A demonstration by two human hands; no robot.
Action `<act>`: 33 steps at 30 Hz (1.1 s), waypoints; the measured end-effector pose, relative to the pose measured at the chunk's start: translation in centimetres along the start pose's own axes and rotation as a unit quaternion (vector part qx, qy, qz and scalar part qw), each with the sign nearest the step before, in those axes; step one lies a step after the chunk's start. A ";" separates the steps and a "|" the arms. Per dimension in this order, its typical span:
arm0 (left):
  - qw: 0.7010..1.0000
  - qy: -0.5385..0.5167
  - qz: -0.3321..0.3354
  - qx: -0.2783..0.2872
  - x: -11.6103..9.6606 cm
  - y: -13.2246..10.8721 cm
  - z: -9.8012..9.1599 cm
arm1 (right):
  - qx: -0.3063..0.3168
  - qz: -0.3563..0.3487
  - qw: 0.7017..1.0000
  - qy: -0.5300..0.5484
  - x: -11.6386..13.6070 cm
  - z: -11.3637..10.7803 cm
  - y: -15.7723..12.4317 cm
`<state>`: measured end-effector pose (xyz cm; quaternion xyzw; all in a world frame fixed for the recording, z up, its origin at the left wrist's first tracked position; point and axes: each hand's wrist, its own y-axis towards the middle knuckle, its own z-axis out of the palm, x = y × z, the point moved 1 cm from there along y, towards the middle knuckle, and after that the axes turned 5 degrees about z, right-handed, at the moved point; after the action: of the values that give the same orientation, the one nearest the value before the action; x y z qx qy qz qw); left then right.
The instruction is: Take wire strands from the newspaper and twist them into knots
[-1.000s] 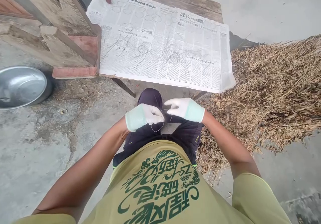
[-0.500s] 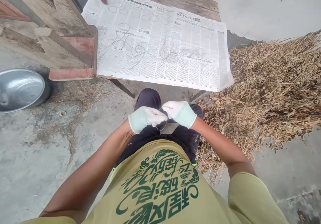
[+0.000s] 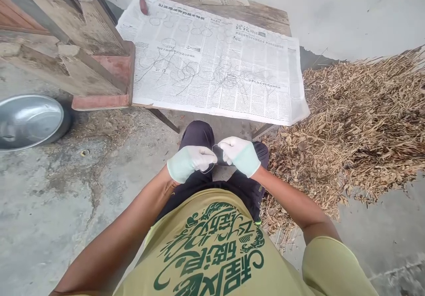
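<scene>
Both my hands wear white gloves with pale green cuffs and are held over my lap. Between thumb and fingers, my left hand [image 3: 203, 156] pinches a thin wire loop [image 3: 208, 171], whose curve hangs just below the fingertips. A short arc of the wire rises toward my right hand [image 3: 230, 148], where the fingertips are pinched on its end. On the newspaper [image 3: 259, 103] in front of me lie several wire rings [image 3: 155, 21] and tangled lengths of thin wire [image 3: 187, 68].
The newspaper covers a wooden table [image 3: 265, 15], with a red-handled tool [image 3: 143, 5] at its far left corner. A wooden chair [image 3: 99, 70] stands against the table's left side. A metal basin [image 3: 33, 119] sits on the floor at left; dry stalks [image 3: 358, 123] are heaped at right.
My hands have drawn slightly apart, widening the gap between the fingertips, with the wire still spanning it. The whole view has shifted a little.
</scene>
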<state>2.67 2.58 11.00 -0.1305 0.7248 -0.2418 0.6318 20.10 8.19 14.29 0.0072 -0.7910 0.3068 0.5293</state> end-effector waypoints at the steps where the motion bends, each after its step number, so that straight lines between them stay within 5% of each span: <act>1: 1.000 -0.008 -0.003 -0.004 0.0 -0.2 -0.1 | 0.006 0.004 1.000 0.006 -0.1 0.0 0.1; 16: 0.994 0.061 -0.001 0.091 0.0 -0.5 -0.3 | 0.052 -0.023 0.996 -0.072 -0.1 1.0 0.4; 33: 0.998 -0.061 0.028 -0.019 1.1 0.1 -0.9 | -0.033 -0.018 0.997 0.071 -0.7 1.9 0.2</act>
<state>1.63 2.30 10.12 -0.1368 0.6926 -0.2017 0.6789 18.76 7.18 13.17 -0.0177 -0.7606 0.2706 0.5898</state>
